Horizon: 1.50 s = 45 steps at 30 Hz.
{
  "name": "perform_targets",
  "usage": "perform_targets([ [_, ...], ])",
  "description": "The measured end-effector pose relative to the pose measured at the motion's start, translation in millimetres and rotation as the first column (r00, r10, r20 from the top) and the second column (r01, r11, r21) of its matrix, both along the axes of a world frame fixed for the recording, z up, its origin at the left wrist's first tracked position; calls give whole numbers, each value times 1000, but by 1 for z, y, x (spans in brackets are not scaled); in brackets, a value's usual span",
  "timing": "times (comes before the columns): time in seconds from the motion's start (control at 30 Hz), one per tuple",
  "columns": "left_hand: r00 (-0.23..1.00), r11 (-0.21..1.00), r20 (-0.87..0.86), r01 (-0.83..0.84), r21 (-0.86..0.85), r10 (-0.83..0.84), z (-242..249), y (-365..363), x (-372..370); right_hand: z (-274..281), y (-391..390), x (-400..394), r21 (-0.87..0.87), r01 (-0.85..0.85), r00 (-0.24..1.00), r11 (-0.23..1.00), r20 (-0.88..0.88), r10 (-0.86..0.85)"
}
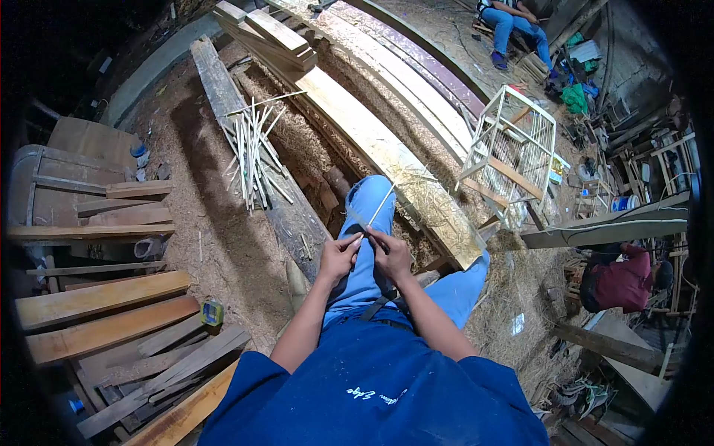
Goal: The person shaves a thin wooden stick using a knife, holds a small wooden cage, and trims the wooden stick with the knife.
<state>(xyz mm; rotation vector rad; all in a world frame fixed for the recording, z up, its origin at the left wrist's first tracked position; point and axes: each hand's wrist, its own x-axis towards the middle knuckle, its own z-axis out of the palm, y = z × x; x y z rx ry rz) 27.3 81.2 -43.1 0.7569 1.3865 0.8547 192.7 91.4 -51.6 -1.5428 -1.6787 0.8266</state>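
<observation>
Over my raised knee, my left hand (338, 257) and my right hand (391, 254) are close together, both with fingers pinched. A thin pale wooden stick (381, 204) rises from between them, slanting up and away to the right; my right fingers grip its near end. A small dark piece (364, 231) shows at the fingertips, too small to name, and my left fingers close on it or beside it. Ahead and to the left, a loose pile of similar sticks (255, 152) lies on a weathered plank (286, 215).
A long pale beam (372, 137) strewn with shavings runs past my knee. A slatted wooden cage (513, 152) stands to its right. Boards (104, 299) and a yellow tape measure (213, 313) lie at left. One person (513, 30) sits far ahead, another (621, 279) at right.
</observation>
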Motion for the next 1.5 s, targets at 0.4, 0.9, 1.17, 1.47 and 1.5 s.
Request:
perform_targets([
  [0.4, 998, 996, 50, -26, -88, 31, 20, -100, -51, -17, 0, -7, 36, -59, 998, 998, -2, 59],
  [0.9, 999, 989, 31, -11, -149, 16, 36, -149, -92, -15, 39, 18, 36, 247, 969, 968, -22, -246],
  [1.17, 997, 996, -19, 74, -39, -75, 18, -22, -19, 3, 5, 1, -66, -20, 994, 998, -108, 13],
  [1.47, 998, 999, -65, -7, 46, 10, -11, 4, 2, -8, 1, 5, -61, -20, 990, 998, -142, 11],
  [1.5, 998, 1000, -49, -29, 10, 29, -8, -3, 0, -10, 2, 6, -59, -8, 993, 998, -115, 1],
])
